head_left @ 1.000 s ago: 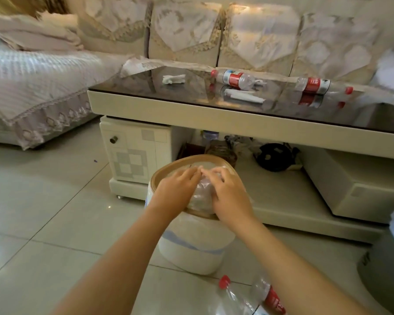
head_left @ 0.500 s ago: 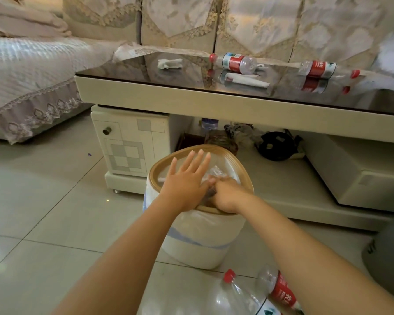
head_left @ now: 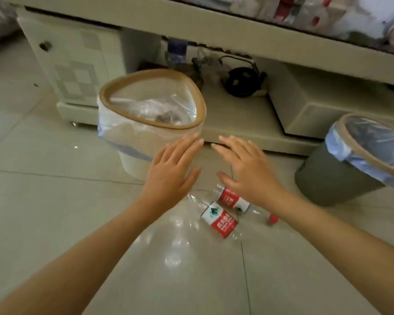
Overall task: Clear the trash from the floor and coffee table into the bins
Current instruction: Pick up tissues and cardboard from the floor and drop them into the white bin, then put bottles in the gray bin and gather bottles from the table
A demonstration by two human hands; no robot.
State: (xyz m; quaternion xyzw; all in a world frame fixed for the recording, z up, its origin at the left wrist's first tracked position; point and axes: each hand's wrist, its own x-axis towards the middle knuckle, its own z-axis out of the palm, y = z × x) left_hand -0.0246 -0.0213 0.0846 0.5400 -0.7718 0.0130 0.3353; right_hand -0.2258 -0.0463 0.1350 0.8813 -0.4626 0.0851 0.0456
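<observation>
Both hands out flat over the tiled floor, palms down, holding nothing: left hand with fingers straight and close together, tips just in front of the white bin; right hand with fingers straight and slightly spread, thumb out toward the left one. Beneath and between the wrists, two crushed clear water bottles lying on the floor: nearer bottle with a red-and-white label, farther bottle partly hidden under the right hand, red cap at its right end. White bin standing against the coffee table's lower shelf edge, tan rim ring, clear liner with crumpled plastic inside. Grey bin at the right edge of view, blue liner folded over a tan rim, well apart from the white one. On the lower shelf, a dark round object, blurred. More red-labelled bottles on the tabletop at the top right corner, too blurred to count.
</observation>
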